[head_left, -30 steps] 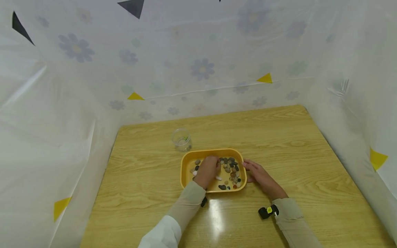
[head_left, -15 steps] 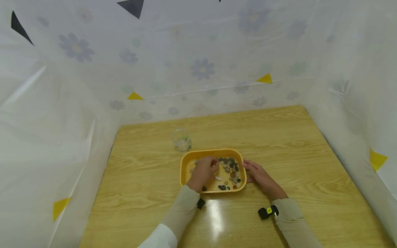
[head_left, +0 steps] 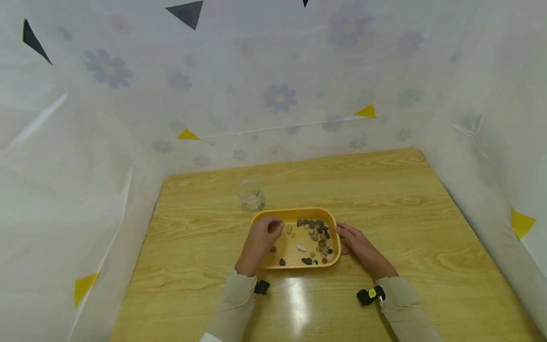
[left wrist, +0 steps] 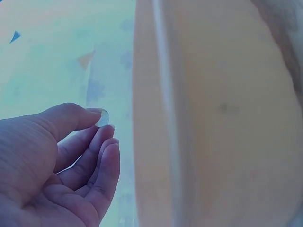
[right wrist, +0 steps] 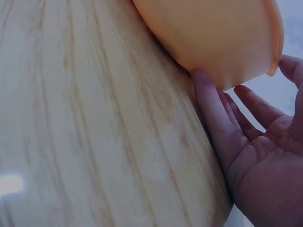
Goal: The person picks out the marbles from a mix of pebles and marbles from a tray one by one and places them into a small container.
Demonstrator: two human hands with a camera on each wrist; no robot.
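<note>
A yellow tray (head_left: 287, 249) lies on the table with pebbles and glass beads in it. Over its left end, my left hand (head_left: 258, 242) pinches a small, pale, translucent glass bead (left wrist: 103, 118) between thumb and fingertips. The right hand (head_left: 363, 248) touches the tray's right end with its fingers fairly straight. In the right wrist view its fingertips (right wrist: 202, 78) rest against the tray's outer wall (right wrist: 218, 42). Pebbles (head_left: 315, 232) crowd the right side of the tray. A white pebble (head_left: 301, 248) and a dark pebble (head_left: 306, 261) lie nearer the middle.
Behind the tray's left corner stands a clear round container (head_left: 251, 197) with something green and a few small things inside. Wood-grain table (head_left: 363, 185) surrounds the tray. White sheeting (head_left: 273, 61) with flowers closes off the back and sides.
My left hand has moved left across the tray with the bead between its fingertips, uncovering pebbles near the middle. The right hand has stayed at the tray's right end.
</note>
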